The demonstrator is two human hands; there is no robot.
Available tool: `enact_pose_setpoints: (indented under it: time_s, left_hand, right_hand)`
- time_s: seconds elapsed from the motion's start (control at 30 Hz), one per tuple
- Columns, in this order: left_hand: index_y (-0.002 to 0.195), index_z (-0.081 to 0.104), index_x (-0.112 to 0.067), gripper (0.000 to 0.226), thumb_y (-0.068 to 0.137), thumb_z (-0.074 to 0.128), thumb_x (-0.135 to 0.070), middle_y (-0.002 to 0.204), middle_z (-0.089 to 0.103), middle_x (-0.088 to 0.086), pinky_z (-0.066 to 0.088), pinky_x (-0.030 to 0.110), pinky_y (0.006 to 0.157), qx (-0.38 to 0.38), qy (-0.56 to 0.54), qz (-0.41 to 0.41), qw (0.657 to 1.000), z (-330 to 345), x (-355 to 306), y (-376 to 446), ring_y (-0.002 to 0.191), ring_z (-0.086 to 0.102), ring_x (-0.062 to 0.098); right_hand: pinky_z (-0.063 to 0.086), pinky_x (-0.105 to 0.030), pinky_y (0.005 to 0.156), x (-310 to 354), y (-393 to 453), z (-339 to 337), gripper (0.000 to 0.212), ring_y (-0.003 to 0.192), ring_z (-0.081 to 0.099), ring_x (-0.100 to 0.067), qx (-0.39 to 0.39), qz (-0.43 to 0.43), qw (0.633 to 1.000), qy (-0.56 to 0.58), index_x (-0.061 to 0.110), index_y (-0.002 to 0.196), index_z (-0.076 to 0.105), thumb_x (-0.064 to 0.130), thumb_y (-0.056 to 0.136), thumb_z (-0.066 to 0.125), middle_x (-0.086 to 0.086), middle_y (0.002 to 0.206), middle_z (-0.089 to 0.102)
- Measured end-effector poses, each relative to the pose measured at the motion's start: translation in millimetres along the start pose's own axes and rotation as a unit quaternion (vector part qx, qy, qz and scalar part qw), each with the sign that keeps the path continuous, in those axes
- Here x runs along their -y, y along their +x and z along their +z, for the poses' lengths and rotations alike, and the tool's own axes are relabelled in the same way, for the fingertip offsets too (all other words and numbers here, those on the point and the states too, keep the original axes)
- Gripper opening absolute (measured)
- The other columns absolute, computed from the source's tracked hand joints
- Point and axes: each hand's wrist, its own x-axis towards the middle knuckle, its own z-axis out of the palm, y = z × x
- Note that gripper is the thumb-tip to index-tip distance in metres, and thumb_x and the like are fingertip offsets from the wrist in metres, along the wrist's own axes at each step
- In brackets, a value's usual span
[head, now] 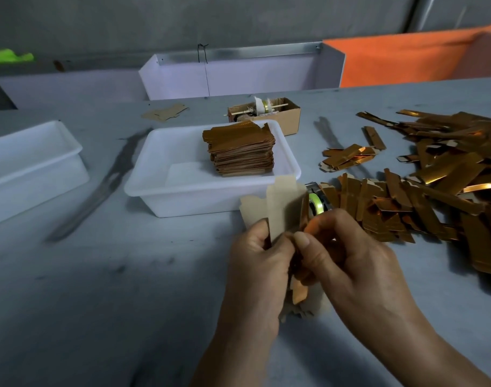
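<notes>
Both hands meet over the grey table (71,289), the left hand (256,272) and the right hand (353,263) pinching a flat gold-foil carton blank (287,210) that stands upright between them, its plain brown side facing the camera and its upper flaps overlapping the near rim of a white plastic tray (160,191). Inside that tray sits a neat stack of gold blanks (241,152), with a second white tray (29,163) well apart to the left and a small cardboard box (290,115) just behind. A loose heap of gold blanks (434,177) spreads across the table to the right, and a green tape roll (316,203) lies just beyond the fingers.
</notes>
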Motion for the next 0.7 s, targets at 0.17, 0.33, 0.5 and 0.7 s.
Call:
enact_pose_setpoints:
  time_s: [0.17, 0.33, 0.5, 0.7]
  left_hand:
    - [0.088, 0.073, -0.022, 0.03, 0.08, 0.057, -0.045, 0.084, 0.073, 0.006, 0.059, 0.043, 0.077, 0.081, 0.061, 0.025, 0.994, -9, -10, -4, 0.085, 0.071, 0.018]
    - [0.097, 0.071, -0.02, 0.036, 0.077, 0.055, -0.045, 0.095, 0.07, 0.022, 0.053, 0.062, 0.077, 0.091, 0.067, -0.02, 0.993, -9, -12, -10, 0.09, 0.068, 0.039]
    - [0.095, 0.073, -0.021, 0.015, 0.088, 0.064, -0.031, 0.09, 0.074, 0.009, 0.053, 0.058, 0.087, 0.09, 0.053, -0.049, 0.993, -8, -12, -12, 0.091, 0.07, 0.03]
    - [0.089, 0.069, -0.019, 0.01, 0.08, 0.074, -0.02, 0.078, 0.073, -0.001, 0.056, 0.03, 0.07, -0.011, 0.049, -0.039, 0.998, -5, -3, -10, 0.078, 0.07, 0.013]
  right_hand:
    - [0.052, -0.013, 0.056, -5, 3, -5, 0.011, 0.063, 0.066, -0.001, 0.028, 0.069, 0.997, 0.036, 0.03, 0.087, 0.057, 0.039, 0.081, 0.056, 0.015, 0.075, 0.068]
    - [0.052, -0.02, 0.058, -13, 2, -7, 0.042, 0.07, 0.062, -0.006, -0.023, 0.154, 0.985, 0.076, 0.033, 0.092, 0.056, 0.054, 0.055, 0.06, 0.007, 0.076, 0.063]
    - [0.055, -0.032, 0.074, -18, 2, -12, 0.026, 0.077, 0.067, -0.018, 0.063, 0.238, 0.932, 0.267, 0.018, 0.083, 0.071, 0.034, 0.063, 0.066, -0.008, 0.084, 0.07]
    - [0.054, -0.027, 0.066, -21, 2, -11, 0.028, 0.08, 0.069, -0.02, 0.042, 0.245, 0.926, 0.283, 0.013, 0.091, 0.068, 0.027, 0.067, 0.062, -0.008, 0.085, 0.071]
